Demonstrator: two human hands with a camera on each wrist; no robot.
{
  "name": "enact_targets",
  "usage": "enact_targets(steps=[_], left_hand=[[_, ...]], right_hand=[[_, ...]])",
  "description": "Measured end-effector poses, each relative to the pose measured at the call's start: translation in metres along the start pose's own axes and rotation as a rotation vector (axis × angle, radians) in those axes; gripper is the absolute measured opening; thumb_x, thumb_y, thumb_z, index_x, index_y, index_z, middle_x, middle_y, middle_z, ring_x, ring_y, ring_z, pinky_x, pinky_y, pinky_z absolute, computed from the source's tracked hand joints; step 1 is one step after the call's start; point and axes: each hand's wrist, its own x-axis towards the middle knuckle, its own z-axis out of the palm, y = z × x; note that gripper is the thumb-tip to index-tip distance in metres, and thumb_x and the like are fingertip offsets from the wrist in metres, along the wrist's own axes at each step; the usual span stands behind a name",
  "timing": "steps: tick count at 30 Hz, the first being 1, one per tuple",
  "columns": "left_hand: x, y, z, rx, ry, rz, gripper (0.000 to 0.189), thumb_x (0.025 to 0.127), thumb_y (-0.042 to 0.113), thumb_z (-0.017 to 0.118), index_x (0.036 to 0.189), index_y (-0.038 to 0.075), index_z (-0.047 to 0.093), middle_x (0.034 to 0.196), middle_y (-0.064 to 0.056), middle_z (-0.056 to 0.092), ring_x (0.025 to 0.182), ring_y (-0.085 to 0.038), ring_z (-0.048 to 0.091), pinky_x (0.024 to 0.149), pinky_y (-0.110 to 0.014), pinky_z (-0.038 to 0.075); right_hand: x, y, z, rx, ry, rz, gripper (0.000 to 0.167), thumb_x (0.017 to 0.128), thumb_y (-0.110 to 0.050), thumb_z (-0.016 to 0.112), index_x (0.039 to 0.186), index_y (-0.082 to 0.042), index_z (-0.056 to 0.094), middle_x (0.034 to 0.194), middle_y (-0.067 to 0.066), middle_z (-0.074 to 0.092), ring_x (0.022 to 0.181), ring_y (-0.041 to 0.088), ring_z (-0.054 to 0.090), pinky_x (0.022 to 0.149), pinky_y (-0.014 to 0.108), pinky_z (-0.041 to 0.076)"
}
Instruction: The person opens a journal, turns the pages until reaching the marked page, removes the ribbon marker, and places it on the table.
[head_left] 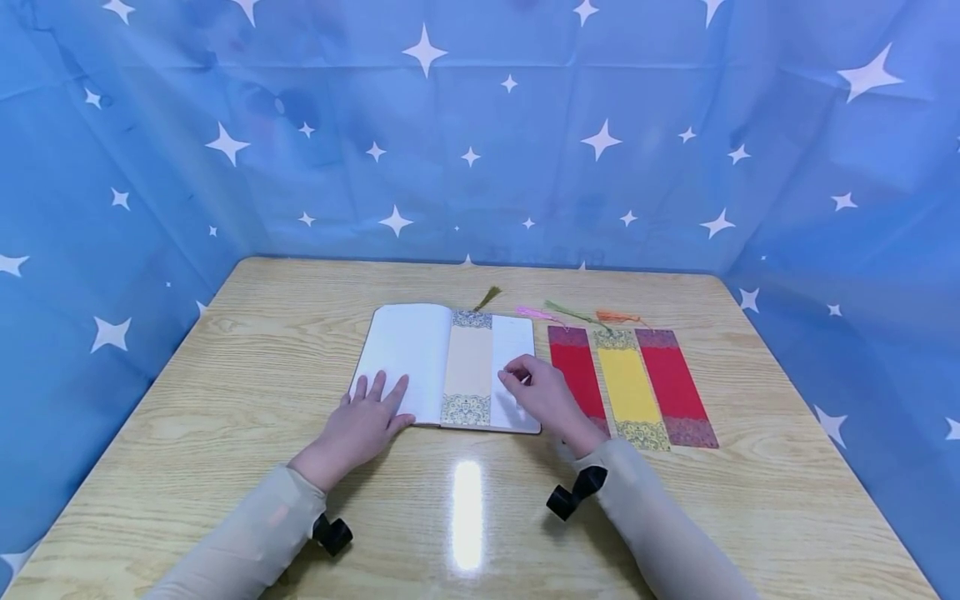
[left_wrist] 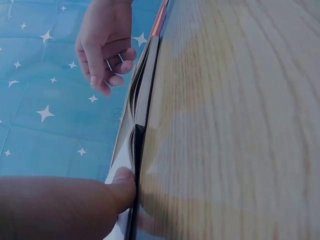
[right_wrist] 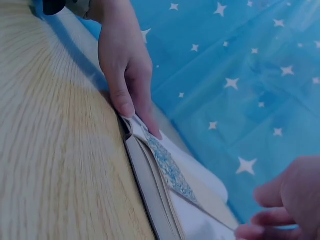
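An open notebook (head_left: 405,350) with blank white pages lies on the table. Along its right page, beside the fold, rests a cream bookmark (head_left: 469,360) with patterned ends, its olive tassel (head_left: 489,296) reaching past the top edge. My left hand (head_left: 367,427) presses on the lower left page with fingers spread; its thumb (left_wrist: 122,187) touches the page's bottom edge. Over the right page, just right of the cream bookmark, my right hand (head_left: 549,397) hovers with loosely bent fingers. Nothing shows between those fingers in the left wrist view.
To the notebook's right lie a red bookmark (head_left: 576,371), a yellow bookmark (head_left: 632,385) and another red bookmark (head_left: 677,382), side by side, with pink, green and orange tassels at the top. A blue star-printed curtain (head_left: 480,183) surrounds the wooden table (head_left: 262,350).
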Motion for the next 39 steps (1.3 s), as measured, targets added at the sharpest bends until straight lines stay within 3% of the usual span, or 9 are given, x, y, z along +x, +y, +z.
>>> enact_targets(steps=[9,20,27,34,39], left_hand=[[0.002,-0.001,0.001,0.009,-0.020,-0.013,0.062,0.096,0.047,0.041,0.146,0.010,0.032,0.143,-0.030,0.028,0.128,-0.054,0.022,0.096,-0.066,0.027],[0.001,-0.001,0.002,0.028,-0.019,-0.015,0.062,0.097,0.048,0.040,0.146,0.010,0.032,0.143,-0.030,0.028,0.128,-0.053,0.023,0.095,-0.065,0.028],[0.001,0.000,0.002,0.042,-0.016,-0.016,0.063,0.096,0.048,0.039,0.146,0.010,0.032,0.143,-0.029,0.029,0.128,-0.053,0.024,0.096,-0.065,0.028],[0.001,0.001,0.003,0.053,-0.008,-0.010,0.062,0.097,0.048,0.039,0.146,0.011,0.032,0.143,-0.029,0.030,0.128,-0.052,0.026,0.095,-0.064,0.030],[0.000,0.001,0.002,0.055,0.001,-0.006,0.061,0.097,0.047,0.040,0.145,0.010,0.033,0.142,-0.029,0.031,0.127,-0.052,0.026,0.095,-0.064,0.030]], right_hand=[[0.007,-0.003,0.007,0.022,-0.097,0.075,0.021,0.091,-0.028,0.061,0.090,-0.008,0.065,0.074,0.003,0.060,0.057,0.019,0.053,0.052,0.028,0.042],[0.016,-0.008,0.015,0.011,-0.119,0.171,0.029,0.090,-0.034,0.060,0.080,-0.007,0.064,0.068,0.005,0.060,0.056,0.019,0.053,0.051,0.027,0.041],[0.020,-0.011,0.020,-0.011,-0.100,0.163,0.046,0.088,-0.031,0.063,0.051,-0.011,0.044,0.046,-0.002,0.032,0.044,0.011,0.030,0.045,0.024,0.026],[0.022,-0.013,0.024,-0.035,-0.096,0.215,0.051,0.086,-0.031,0.065,0.047,-0.013,0.036,0.046,-0.003,0.024,0.044,0.012,0.021,0.044,0.025,0.020],[0.024,-0.016,0.025,-0.055,-0.101,0.219,0.040,0.085,-0.026,0.066,0.053,-0.010,0.048,0.050,-0.002,0.033,0.049,0.012,0.029,0.048,0.026,0.027]])
